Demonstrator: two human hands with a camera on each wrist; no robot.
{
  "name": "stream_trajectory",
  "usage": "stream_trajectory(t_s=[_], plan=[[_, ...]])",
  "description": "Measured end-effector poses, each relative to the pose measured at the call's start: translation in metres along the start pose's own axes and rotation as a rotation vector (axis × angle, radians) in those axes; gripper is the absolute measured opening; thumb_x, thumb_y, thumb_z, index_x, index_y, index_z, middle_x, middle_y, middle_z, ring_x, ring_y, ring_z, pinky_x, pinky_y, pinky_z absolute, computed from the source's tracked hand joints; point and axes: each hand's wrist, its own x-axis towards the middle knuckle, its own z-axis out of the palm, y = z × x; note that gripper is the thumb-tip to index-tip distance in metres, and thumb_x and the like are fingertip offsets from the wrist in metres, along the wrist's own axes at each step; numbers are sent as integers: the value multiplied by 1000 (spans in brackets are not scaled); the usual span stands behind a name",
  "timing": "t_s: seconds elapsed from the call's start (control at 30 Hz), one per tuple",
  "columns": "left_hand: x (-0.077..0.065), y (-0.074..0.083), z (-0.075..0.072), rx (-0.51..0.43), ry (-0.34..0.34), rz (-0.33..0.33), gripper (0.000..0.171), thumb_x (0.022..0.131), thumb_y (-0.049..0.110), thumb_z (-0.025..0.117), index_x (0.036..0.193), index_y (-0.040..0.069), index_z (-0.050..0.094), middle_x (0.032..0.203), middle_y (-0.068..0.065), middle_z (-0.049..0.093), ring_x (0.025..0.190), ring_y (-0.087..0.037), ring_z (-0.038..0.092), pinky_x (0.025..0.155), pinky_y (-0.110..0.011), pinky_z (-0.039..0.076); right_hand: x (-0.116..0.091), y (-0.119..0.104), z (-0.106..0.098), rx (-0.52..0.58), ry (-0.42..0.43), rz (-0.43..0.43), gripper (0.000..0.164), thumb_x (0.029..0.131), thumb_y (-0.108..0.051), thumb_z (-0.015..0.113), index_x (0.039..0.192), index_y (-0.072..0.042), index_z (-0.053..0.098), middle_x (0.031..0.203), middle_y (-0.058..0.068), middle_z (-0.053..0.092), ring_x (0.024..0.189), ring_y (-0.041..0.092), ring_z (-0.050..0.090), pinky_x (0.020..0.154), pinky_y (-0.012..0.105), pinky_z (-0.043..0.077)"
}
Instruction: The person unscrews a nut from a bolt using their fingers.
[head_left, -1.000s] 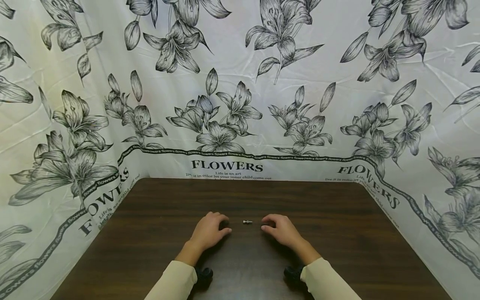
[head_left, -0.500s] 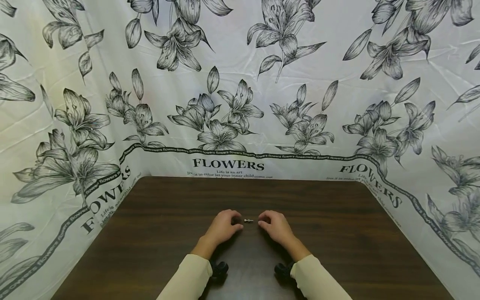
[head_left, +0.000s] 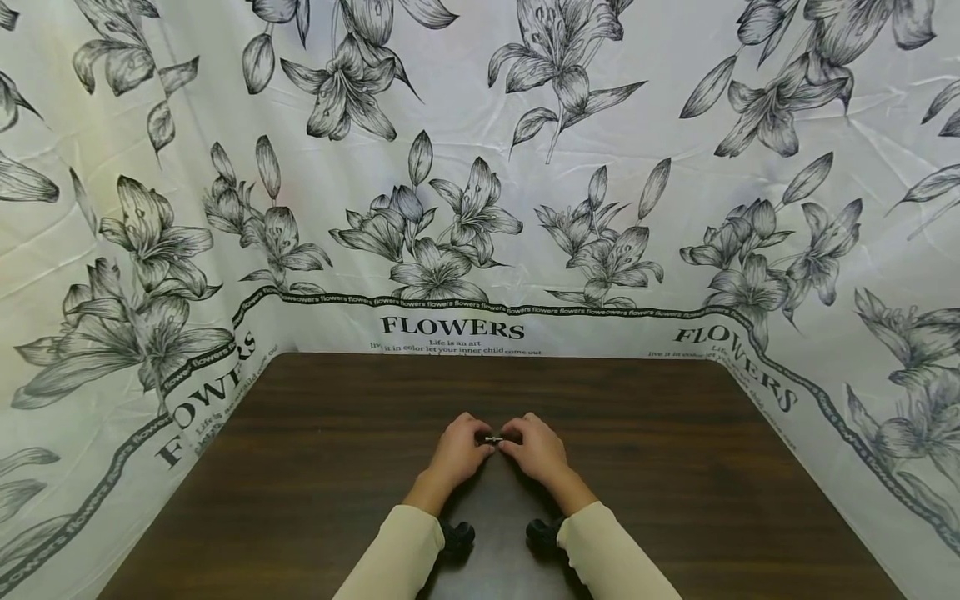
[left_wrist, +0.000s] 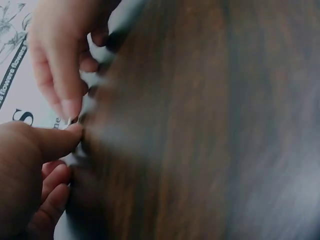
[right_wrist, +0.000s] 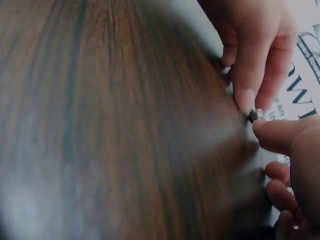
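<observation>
On the white cloth (head_left: 480, 142) facing you, you can read "FLOWERS" (head_left: 453, 327) at the centre and toward both sides, with "Life is an art" (head_left: 454, 343) beneath the middle one. Along the dark band (head_left: 450, 304) above, you see small "flowers" repeated.

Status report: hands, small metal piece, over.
Left hand and right hand curled round opposite ends of small metal piece. Partly hidden by fingertips. No other obstacle seen.
</observation>
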Motion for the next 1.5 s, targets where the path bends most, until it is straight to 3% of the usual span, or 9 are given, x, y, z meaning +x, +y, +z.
stream_trajectory(t_s=[0.2, 0.3, 0.67, 0.93, 1.2, 1.5], plan=[[-4, 1, 6, 24, 107, -57, 12, 81, 13, 80, 91, 8, 74, 85, -1, 52, 74, -17, 52, 69, -35, 46, 0, -9, 8, -36, 29, 19, 10, 87, -32, 74, 93, -26, 68, 83, -7, 49, 67, 11, 48, 56, 34, 39], [-7, 1, 6, 25, 129, -45, 9, 80, 11, 80, 86, 10, 74, 83, 0, 53, 73, -17, 53, 68, -35, 46, -1, -10, 9, -30, 31, 20, 8, 86, -30, 74, 88, -27, 67, 80, -7, 48, 66, 11, 46, 56, 33, 38], [-15, 2, 2, -60, 82, -49, 9, 78, 9, 80, 82, 11, 72, 77, 1, 53, 66, -11, 49, 62, -28, 42, -4, 0, 5, 114, -14, -52, 8, 89, -24, 71, 85, -19, 67, 78, -9, 54, 71, 11, 50, 63, 32, 40], [-17, 0, 5, -103, 69, -7, 8, 84, 7, 73, 84, 10, 66, 75, 6, 51, 70, -10, 48, 65, -27, 41, -9, 6, 12, 206, 41, -84, 6, 89, -21, 71, 85, -18, 68, 81, -8, 57, 76, 12, 51, 68, 33, 40], [-15, 3, 6, -161, 58, 1, 4, 89, 10, 69, 90, 9, 65, 75, 6, 57, 75, -14, 49, 68, -30, 39, -14, 7, 11, 321, 120, -57, 5, 89, -18, 71, 86, -16, 68, 78, -8, 59, 72, 11, 51, 65, 30, 41], [-23, 3, 11, -223, 96, -29, 5, 90, 15, 69, 93, 12, 66, 78, 8, 58, 74, -11, 48, 67, -29, 39, -17, 8, 12, 345, 120, -35, 9, 92, -28, 69, 89, -19, 70, 80, -10, 64, 70, 9, 53, 63, 28, 43]])
